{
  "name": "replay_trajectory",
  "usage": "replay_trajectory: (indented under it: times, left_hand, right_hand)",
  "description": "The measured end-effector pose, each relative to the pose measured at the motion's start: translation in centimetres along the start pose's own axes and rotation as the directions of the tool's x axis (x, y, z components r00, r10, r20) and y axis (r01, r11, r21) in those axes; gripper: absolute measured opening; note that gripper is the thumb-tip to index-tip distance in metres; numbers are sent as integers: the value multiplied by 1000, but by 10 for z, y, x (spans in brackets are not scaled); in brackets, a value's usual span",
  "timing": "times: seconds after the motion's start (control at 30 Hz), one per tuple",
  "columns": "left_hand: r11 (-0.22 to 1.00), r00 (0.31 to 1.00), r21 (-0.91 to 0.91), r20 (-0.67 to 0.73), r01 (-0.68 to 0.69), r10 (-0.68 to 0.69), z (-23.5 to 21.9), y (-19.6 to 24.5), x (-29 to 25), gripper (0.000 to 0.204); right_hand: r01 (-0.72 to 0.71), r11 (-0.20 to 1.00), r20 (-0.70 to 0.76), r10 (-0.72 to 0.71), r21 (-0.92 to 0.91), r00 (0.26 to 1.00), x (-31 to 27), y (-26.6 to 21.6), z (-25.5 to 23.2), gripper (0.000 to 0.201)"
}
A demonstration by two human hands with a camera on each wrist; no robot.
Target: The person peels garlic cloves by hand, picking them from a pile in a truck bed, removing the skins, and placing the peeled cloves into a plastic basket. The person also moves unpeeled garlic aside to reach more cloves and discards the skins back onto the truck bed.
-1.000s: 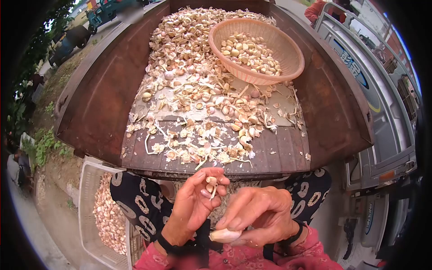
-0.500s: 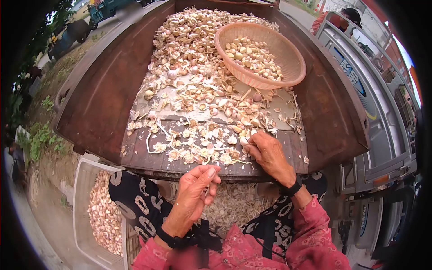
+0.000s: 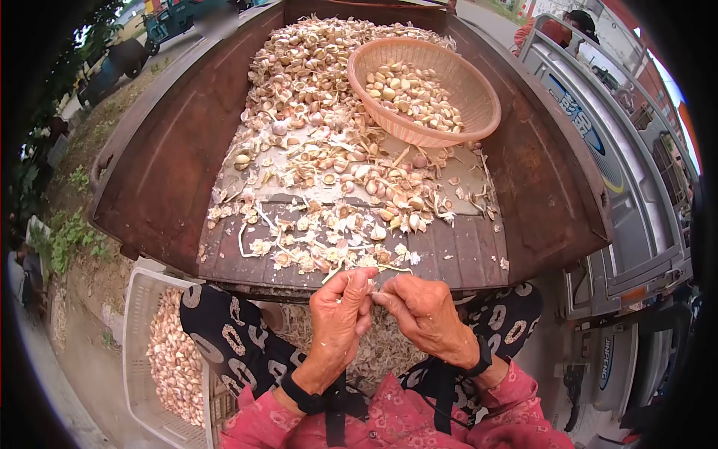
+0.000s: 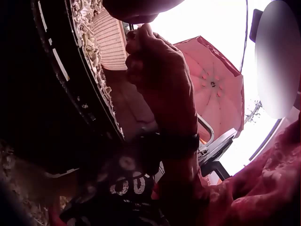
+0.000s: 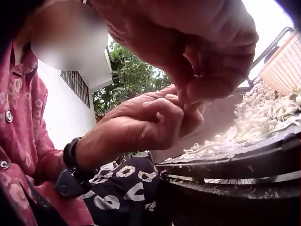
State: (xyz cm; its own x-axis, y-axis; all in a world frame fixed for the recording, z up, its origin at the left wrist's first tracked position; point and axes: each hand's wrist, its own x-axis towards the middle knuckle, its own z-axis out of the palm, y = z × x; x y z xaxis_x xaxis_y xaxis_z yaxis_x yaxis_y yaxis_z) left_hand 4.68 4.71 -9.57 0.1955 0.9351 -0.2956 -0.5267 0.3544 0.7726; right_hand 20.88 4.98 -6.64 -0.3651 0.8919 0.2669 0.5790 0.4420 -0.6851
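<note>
My left hand (image 3: 338,318) and right hand (image 3: 426,310) meet fingertip to fingertip just before the cart's front edge. Between them shows a small pale bit of a garlic clove (image 3: 372,285), mostly hidden by the fingers. The left thumb presses over its curled fingers, and the right thumb and forefinger pinch from the other side. In the right wrist view the left hand (image 5: 141,125) lies under the right hand (image 5: 188,42). Loose garlic cloves, dry skins and stems (image 3: 336,232) are strewn on the cart bed beyond my fingers.
A heap of garlic (image 3: 307,71) fills the back of the rusty cart (image 3: 161,157). On it sits a pink basket (image 3: 479,123) with cloves inside. A pale crate (image 3: 134,337) of cloves stands at lower left. Skins (image 3: 385,337) cover the ground between the knees.
My right hand first held a clove near my lap, then reached forward to the garlic on the cart bed, and is now back against the left hand. The left hand's fingers have curled in.
</note>
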Motion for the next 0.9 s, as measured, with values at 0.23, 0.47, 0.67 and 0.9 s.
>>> replay_trajectory:
  times: [0.23,0.47,0.67,0.9]
  left_hand:
    - [954,999,-301,46,-10,25,-24,22,11,42]
    - [915,994,-389,9,106,-111,-31,20,10,29]
    - [975,998,-213,-21,57,-63,-36,14,15,26]
    - [953,994,283,52,-106,95,-20,4,11,23]
  right_hand:
    - [214,957,-23,-222,-196,975,27,30,-13,17]
    - [48,900,78,-16,-434,997,75,86,18,13]
    - [71,977,35,-65,-202,997,68,73,9,15]
    - [168,985,73,-166,-31,984,30,14,0,14]
